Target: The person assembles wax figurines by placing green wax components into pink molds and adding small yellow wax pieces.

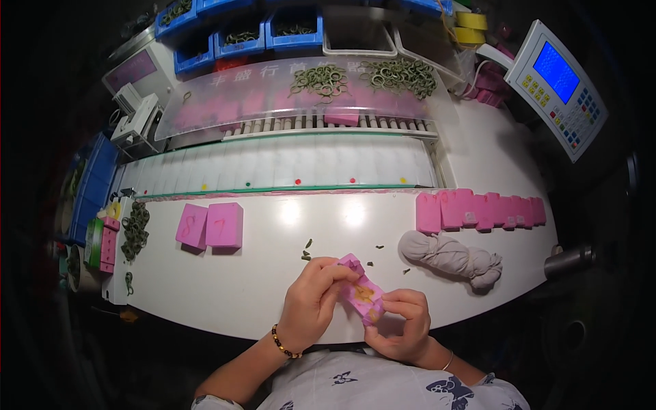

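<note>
A soft pink rubber mold [362, 292] is held low over the table's near edge, bent back so that its yellow-stained inner face shows. My left hand [311, 301] is closed on the mold's upper left end, thumb and fingers pinching it. On the lower right end, my right hand [404, 322] grips with fingertips and thumb; part of the mold is hidden behind the fingers. Just beyond my hands lie a few small dark green scraps [306, 257]. Two pink mold blocks [224, 225] with red markings stand side by side farther left.
A row of pink blocks [485, 210] and a knotted grey cloth bundle [451, 260] lie right. Green ring-shaped pieces [135, 232] fill a strip at left, with more rings [403, 76] on a clear cover. Beyond are a long white panel [287, 164], blue bins [239, 37] and a control panel [560, 89].
</note>
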The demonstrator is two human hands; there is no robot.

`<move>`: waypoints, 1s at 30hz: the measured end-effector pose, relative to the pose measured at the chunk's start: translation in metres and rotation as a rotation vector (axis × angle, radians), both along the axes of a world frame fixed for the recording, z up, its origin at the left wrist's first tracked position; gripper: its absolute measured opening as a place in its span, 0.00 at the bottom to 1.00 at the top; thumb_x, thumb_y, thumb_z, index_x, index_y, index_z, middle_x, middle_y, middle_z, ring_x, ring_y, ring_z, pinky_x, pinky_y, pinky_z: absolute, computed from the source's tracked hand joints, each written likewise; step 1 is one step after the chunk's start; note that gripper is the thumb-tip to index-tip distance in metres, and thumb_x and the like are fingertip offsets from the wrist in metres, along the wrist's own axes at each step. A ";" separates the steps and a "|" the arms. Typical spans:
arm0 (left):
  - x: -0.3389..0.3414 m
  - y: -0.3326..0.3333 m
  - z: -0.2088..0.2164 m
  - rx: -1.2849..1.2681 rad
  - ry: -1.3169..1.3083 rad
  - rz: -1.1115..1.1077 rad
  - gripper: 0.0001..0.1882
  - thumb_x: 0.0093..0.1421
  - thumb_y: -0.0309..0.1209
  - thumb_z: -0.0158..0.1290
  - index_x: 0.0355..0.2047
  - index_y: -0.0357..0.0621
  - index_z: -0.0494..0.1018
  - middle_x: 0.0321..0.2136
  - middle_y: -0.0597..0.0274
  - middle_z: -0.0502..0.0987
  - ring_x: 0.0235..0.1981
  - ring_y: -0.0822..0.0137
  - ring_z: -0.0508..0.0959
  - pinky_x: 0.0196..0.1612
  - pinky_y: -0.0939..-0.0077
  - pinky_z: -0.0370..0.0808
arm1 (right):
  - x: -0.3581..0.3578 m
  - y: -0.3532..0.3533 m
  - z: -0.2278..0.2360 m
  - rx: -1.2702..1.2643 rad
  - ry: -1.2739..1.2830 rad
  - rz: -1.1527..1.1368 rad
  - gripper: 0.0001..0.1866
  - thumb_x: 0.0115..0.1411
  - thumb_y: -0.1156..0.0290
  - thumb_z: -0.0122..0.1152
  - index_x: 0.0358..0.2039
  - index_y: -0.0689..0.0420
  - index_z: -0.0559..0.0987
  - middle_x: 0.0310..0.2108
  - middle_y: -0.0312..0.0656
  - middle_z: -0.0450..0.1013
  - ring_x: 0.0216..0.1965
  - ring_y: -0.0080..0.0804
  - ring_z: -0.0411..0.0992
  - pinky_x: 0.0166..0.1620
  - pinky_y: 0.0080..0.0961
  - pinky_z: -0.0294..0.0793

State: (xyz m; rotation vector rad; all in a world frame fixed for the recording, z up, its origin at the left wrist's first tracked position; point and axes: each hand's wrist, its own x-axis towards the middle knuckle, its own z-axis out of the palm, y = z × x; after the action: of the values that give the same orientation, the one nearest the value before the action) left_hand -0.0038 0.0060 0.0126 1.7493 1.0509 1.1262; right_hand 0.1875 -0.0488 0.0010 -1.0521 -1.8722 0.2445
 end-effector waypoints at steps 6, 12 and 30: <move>0.006 -0.009 -0.001 -0.424 -0.380 0.012 0.12 0.66 0.20 0.50 0.48 0.38 0.76 0.36 0.60 0.78 0.37 0.72 0.78 0.41 0.77 0.77 | 0.007 -0.015 -0.010 -0.205 0.170 -0.037 0.31 0.41 0.79 0.71 0.47 0.64 0.69 0.42 0.49 0.69 0.39 0.41 0.72 0.42 0.29 0.76; 0.007 -0.015 0.002 -0.064 0.005 -0.042 0.22 0.54 0.25 0.66 0.49 0.41 0.73 0.43 0.62 0.74 0.41 0.71 0.74 0.47 0.77 0.72 | 0.005 -0.013 -0.008 -0.295 0.310 -0.001 0.30 0.43 0.83 0.68 0.48 0.65 0.67 0.45 0.50 0.65 0.41 0.37 0.70 0.44 0.27 0.74; 0.025 -0.029 -0.022 0.122 0.077 0.052 0.33 0.43 0.27 0.69 0.48 0.47 0.64 0.49 0.49 0.69 0.48 0.47 0.69 0.51 0.57 0.68 | -0.006 0.018 0.015 -0.468 0.150 -0.078 0.27 0.42 0.75 0.70 0.43 0.60 0.69 0.40 0.49 0.66 0.40 0.43 0.67 0.44 0.36 0.68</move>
State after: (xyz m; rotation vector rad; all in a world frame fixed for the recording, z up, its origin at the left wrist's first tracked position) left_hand 0.0215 -0.0232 -0.0095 1.8833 1.0997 1.1852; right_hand 0.1816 -0.0303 0.0161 -1.3738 -1.6713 0.7212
